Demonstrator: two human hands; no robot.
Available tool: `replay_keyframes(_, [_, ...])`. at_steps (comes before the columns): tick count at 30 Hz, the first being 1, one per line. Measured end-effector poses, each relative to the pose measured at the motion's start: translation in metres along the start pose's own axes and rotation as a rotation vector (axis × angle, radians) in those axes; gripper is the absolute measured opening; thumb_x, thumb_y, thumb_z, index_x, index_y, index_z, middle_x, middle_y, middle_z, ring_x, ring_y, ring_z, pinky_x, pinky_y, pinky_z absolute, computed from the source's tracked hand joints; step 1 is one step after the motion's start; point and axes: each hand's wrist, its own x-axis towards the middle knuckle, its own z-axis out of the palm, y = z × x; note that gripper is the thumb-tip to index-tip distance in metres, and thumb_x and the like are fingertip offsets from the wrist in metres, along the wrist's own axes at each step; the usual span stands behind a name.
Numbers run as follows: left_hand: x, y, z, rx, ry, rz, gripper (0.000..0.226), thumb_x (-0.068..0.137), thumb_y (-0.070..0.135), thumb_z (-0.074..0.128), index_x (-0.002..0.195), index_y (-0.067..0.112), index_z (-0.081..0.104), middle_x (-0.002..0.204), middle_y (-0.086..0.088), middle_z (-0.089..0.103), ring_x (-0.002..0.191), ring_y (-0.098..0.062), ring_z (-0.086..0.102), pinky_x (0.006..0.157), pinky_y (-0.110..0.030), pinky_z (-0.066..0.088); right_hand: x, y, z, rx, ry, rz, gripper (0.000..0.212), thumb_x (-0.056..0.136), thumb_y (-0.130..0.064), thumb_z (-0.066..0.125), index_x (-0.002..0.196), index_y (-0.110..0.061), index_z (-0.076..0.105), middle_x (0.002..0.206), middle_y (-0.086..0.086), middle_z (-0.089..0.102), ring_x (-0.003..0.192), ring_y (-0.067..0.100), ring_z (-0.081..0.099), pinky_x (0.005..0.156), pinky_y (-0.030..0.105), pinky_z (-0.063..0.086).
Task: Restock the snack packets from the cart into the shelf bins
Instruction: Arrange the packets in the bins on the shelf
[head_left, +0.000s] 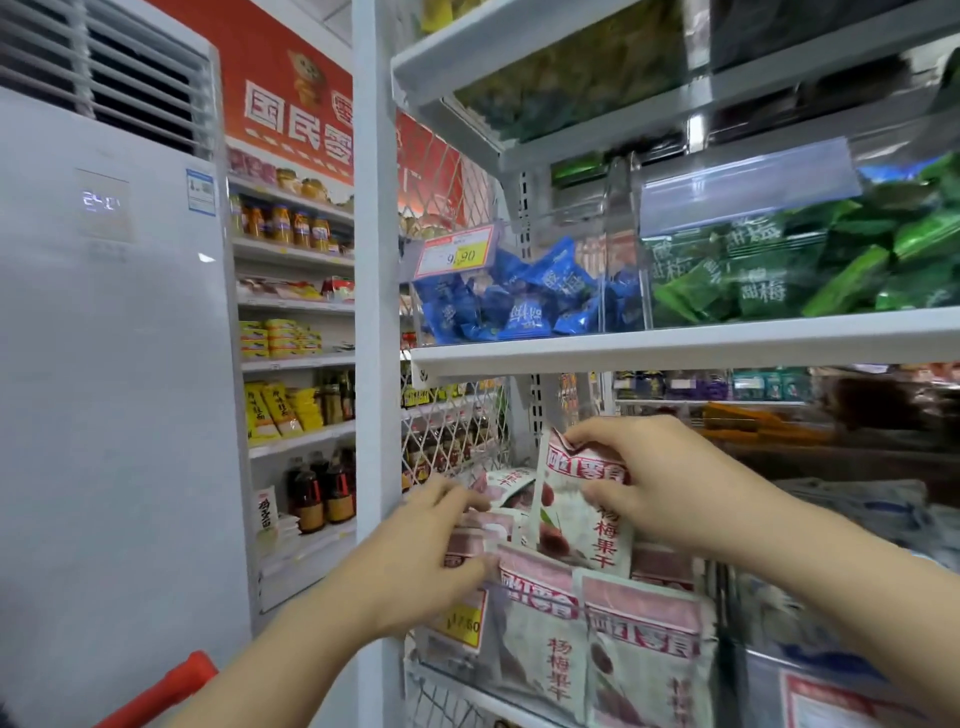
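Observation:
My right hand (670, 483) pinches the top of a white-and-pink snack packet (576, 514), which stands upright above a clear shelf bin (467, 670). More of the same packets (613, 639) stand in rows inside that bin. My left hand (436, 545) reaches into the bin's left side, its fingers curled round the packets (470, 538) there. The cart shows only as a red handle (171, 686) at the bottom left.
A yellow price tag (462, 623) hangs on the bin's front. On the shelf above sit bins of blue packets (519, 301) and green packets (810, 270). A white upright post (371, 312) stands left of the bins, a tall air conditioner (104, 364) further left.

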Motion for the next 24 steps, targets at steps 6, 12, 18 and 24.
replay_keyframes(6, [0.002,0.005,-0.003,0.068,-0.014,-0.092,0.038,0.085,0.061,0.053,0.098,0.025,0.054,0.095,0.006,0.058,0.085,-0.012,0.057,0.078,-0.034,0.052,0.01,-0.024,0.006,0.029,0.156,-0.069,0.049,0.096,-0.032,0.062,0.143,-0.033,0.047,0.138,-0.009,0.057,0.128,0.015,0.052,0.108,0.038,0.043])
replay_keyframes(12, [0.003,0.012,-0.013,0.089,-0.133,-0.108,0.044,0.092,0.05,0.054,0.067,0.015,0.045,0.064,-0.001,0.047,0.057,-0.017,0.041,0.053,-0.031,0.031,0.03,-0.035,0.026,0.172,0.226,-0.05,0.048,0.094,-0.026,0.065,0.14,-0.03,0.051,0.136,-0.009,0.059,0.126,0.015,0.053,0.107,0.038,0.043])
replay_keyframes(18, [-0.005,0.005,-0.016,0.081,-0.201,-0.075,0.043,0.098,0.05,0.048,0.067,0.023,0.038,0.07,-0.008,0.046,0.062,-0.014,0.04,0.057,-0.032,0.031,0.035,-0.038,0.037,0.279,0.257,-0.039,0.045,0.091,-0.024,0.069,0.134,-0.027,0.057,0.129,-0.009,0.065,0.121,0.012,0.058,0.104,0.034,0.045])
replay_keyframes(24, [-0.001,-0.011,-0.011,-0.089,-0.118,-0.075,0.024,0.096,0.042,0.052,0.098,0.022,0.065,0.092,0.006,0.067,0.087,-0.014,0.062,0.076,-0.031,0.05,0.029,-0.036,0.036,0.3,0.226,-0.031,0.042,0.089,-0.021,0.072,0.13,-0.026,0.061,0.125,-0.01,0.067,0.116,0.009,0.06,0.101,0.024,0.044])
